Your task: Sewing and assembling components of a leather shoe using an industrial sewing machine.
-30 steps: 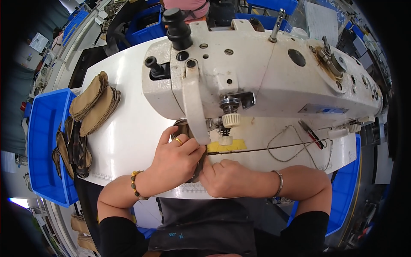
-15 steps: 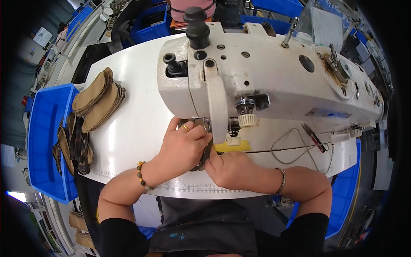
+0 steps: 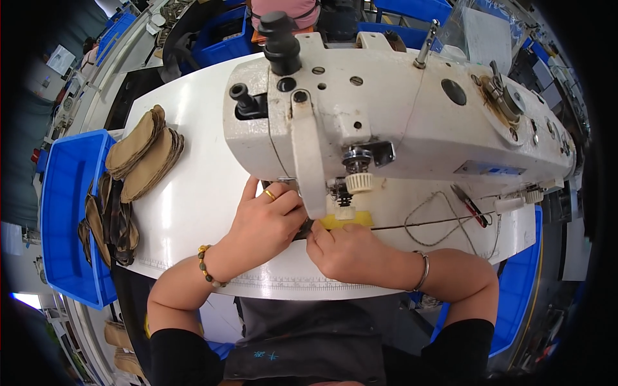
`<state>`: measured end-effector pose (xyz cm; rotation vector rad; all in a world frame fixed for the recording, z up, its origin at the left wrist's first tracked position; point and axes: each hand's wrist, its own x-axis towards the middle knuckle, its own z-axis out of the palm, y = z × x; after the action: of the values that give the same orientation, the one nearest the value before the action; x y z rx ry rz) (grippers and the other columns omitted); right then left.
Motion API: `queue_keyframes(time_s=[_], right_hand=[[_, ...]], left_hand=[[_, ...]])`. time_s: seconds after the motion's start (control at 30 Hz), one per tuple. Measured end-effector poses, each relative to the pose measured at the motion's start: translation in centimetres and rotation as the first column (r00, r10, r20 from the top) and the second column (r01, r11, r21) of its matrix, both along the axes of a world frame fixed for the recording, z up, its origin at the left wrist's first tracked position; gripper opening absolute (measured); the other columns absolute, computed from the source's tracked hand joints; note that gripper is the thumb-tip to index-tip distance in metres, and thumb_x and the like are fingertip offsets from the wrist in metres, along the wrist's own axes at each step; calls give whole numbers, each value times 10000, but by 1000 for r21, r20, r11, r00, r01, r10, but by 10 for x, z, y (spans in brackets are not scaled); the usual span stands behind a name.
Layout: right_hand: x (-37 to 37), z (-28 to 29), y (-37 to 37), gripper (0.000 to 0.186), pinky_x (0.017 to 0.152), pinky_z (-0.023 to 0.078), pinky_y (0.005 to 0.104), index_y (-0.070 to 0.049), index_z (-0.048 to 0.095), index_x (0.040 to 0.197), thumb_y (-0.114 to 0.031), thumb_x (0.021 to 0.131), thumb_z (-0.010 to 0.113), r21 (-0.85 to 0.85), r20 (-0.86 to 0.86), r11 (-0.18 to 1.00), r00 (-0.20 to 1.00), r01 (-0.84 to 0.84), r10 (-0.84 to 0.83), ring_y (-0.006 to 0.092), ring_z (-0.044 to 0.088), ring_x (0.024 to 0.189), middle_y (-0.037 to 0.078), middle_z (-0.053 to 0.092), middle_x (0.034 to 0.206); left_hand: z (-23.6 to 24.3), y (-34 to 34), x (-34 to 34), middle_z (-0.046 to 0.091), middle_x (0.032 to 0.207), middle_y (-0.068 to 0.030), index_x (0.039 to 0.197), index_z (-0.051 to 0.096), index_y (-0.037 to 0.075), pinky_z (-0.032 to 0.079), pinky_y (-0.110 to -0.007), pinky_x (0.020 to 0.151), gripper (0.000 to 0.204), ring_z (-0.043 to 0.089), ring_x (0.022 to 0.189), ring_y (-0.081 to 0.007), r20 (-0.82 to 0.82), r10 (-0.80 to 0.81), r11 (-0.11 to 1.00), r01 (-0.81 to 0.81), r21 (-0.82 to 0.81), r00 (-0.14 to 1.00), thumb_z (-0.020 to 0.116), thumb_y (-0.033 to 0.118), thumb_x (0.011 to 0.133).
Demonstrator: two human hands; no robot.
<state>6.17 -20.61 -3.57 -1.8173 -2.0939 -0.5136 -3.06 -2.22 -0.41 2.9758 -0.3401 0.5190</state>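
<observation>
My left hand, with a ring and bead bracelet, has its fingers closed on a dark fabric piece at the presser foot of a white sewing machine. My right hand pinches the same piece just to the right, its fingers curled. The piece is mostly hidden under my fingers. Yellow tape on the machine bed lies beside my hands. Red-and-black thread snips and a loose looped cord lie to the right on the white tabletop.
Stacks of tan cut pieces lie on the left. Camouflage and tan strips hang over a blue bin. Another blue bin is at lower right. A person in pink is beyond the machine, among more bins.
Both hands have moved away from my body, toward the presser foot, carrying the fabric, so less of it shows at the front. The whole view shifted slightly right, then partly back.
</observation>
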Motion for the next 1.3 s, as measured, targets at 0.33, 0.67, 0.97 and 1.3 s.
queue_keyframes(time_s=[0.33,0.67,0.97,1.3], right_hand=[[0,-3,0,259,430,462,284,42,696,884,-137,710,629,-15,-7,1000,1000,8,-8,157,607,516,238,703,915],[15,-4,8,310,461,464,277,28,700,1003,-107,737,619,27,53,994,992,109,-110,126,587,508,162,709,908],[13,-1,6,288,419,422,265,-35,727,1002,-118,746,625,-40,2,988,989,151,-151,113,605,590,90,694,906],[8,-2,7,277,427,473,280,-1,673,1017,-123,774,622,1,-97,988,983,155,-154,161,622,504,168,721,974]], left_hand=[[-1,8,8,626,885,37,845,743,125,413,-427,793,169,608,826,-176,-11,-84,995,83,-51,996,749,120,676],[-11,20,24,682,794,24,784,741,115,413,-427,918,41,651,800,-189,27,6,992,-3,-128,1000,717,140,762],[17,3,-5,640,1065,31,1067,719,123,237,-615,1065,312,569,1053,-147,-99,69,998,-67,15,993,707,142,756],[7,13,-3,615,1043,33,1037,715,136,304,-547,1079,272,577,1059,-142,11,11,995,-12,97,1000,682,160,768]])
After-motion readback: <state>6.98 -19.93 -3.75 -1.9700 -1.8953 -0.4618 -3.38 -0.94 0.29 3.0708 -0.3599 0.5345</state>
